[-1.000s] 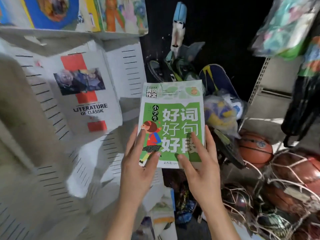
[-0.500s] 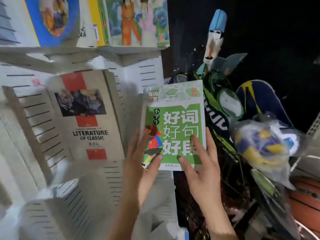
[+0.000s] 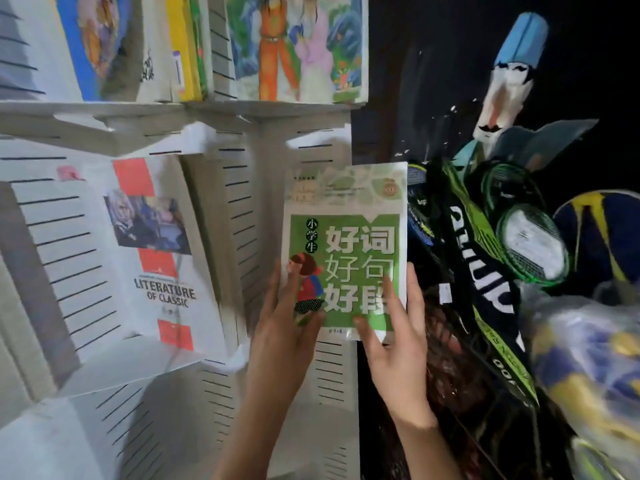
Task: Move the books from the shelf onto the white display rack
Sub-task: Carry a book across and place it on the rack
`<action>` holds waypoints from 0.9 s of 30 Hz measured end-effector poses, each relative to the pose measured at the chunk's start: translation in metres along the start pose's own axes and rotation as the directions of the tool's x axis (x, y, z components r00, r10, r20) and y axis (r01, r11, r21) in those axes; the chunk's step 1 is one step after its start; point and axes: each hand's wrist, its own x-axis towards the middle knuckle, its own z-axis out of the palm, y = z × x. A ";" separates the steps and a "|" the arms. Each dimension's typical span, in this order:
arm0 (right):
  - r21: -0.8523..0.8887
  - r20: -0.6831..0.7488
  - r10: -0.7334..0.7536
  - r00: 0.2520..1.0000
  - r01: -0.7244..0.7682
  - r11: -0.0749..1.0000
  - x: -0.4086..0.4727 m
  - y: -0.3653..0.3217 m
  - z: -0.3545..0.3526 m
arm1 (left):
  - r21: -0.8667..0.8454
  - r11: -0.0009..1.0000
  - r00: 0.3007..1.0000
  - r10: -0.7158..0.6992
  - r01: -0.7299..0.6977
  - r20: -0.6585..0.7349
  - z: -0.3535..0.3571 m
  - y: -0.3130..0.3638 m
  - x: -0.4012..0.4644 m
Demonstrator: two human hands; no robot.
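green book [image 3: 346,251]: held upright, cover facing out, right against the slatted front of the white display rack [image 3: 242,209] — at the rack's right-hand edge, in its middle tier. Big white Chinese characters and a small cartoon kid are printed on the cover.
left hand [image 3: 284,327]: clamped on the green book's lower left corner, thumb laid over the cover, fingers tucked behind the edge.
right hand [image 3: 394,341]: clamped on the green book's lower right corner the same way, thumb on the cover, forefinger stretched up along the front.
white book [image 3: 162,251]: marked "LITERATURE OF CLASSIC", with red blocks and a dark photo — propped in the pocket just left of the green book, leaning back a bit.
illustrated book [image 3: 298,46]: parked on the tier above the green book, with figures in orange and pink painted on it.
yellow-spined book [image 3: 183,46]: above and left of the green book, next to the illustrated one.
racket bags [image 3: 485,258]: black and green, piled just right of the green book.
bagged ball [image 3: 588,358]: further right and lower, wrapped in plastic, pretty blurry.
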 end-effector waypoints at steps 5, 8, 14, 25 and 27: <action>0.007 -0.010 -0.038 0.999 0.038 0.999 0.018 0.001 0.006 | -0.033 0.999 0.999 -0.013 0.012 -0.035 0.008 -0.002 0.017; 0.028 0.024 -0.067 0.997 0.067 0.997 0.024 0.008 0.013 | 0.050 0.998 0.999 -0.048 0.048 -0.006 0.009 -0.004 0.028; -0.060 -0.066 -0.104 0.992 0.100 0.993 0.023 0.010 0.030 | -0.046 0.995 0.990 0.081 -0.087 -0.119 0.019 -0.003 0.020; -0.116 0.044 -0.074 0.996 0.079 0.990 0.018 0.014 0.029 | -0.044 0.996 0.996 -0.082 0.084 0.032 0.020 0.008 0.022; -0.162 0.076 -0.080 0.994 0.091 0.982 0.020 0.016 0.035 | -0.015 0.994 0.992 -0.109 0.111 0.066 0.021 0.009 0.026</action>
